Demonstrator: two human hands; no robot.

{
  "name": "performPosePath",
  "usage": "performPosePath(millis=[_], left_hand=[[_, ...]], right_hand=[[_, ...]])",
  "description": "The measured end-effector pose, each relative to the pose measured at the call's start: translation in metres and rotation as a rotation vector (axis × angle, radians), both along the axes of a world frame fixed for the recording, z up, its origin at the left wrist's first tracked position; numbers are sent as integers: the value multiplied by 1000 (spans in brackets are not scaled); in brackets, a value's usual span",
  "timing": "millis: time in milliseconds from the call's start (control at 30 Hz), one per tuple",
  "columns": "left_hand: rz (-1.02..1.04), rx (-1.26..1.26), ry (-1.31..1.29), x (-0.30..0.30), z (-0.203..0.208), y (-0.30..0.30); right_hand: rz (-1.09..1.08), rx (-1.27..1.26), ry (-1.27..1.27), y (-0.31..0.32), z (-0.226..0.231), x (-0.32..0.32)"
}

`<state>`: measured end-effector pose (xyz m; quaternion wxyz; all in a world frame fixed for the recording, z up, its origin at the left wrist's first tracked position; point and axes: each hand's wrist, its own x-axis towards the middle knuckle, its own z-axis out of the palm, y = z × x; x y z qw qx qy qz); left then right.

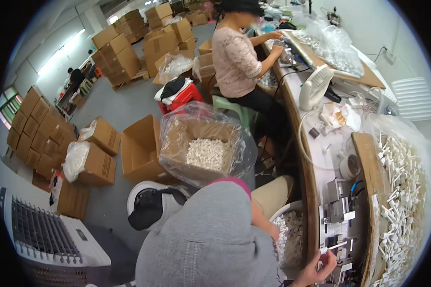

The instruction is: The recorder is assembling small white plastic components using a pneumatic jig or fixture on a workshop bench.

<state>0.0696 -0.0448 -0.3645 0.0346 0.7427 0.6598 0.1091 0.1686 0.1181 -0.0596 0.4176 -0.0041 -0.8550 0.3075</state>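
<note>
My right hand (317,269) is at the bench's near edge, its thumb and fingers pinched on a white stick-shaped plastic part (337,247). The part lies against a metal fixture (342,264) with small white blocks. A second metal fixture (339,210) stands just beyond it. My left hand (274,232) is lower, at the rim of a white bucket (281,208) full of small white plastic pieces (292,234); its fingers are mostly hidden. To the right of the fixtures, many white stick-shaped parts (400,210) lie heaped behind a wooden board (366,162).
A plastic-lined carton (172,143) of white pieces stands beside an open carton (135,150). A fan (316,87) and coiled tape (350,166) sit on the bench. A co-worker (234,62) sits further along it. An air cooler (57,239) stands at lower left.
</note>
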Motion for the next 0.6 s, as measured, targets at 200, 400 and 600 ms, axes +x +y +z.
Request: performPosePath(millis=[200, 400, 600], left_hand=[[19, 34, -16, 4, 1, 9], [-12, 66, -35, 6, 0, -4], [-75, 109, -32, 12, -3, -12]], right_hand=[[52, 31, -47, 2, -11, 16], [33, -121, -56, -51, -23, 18], [64, -104, -139, -102, -21, 15]])
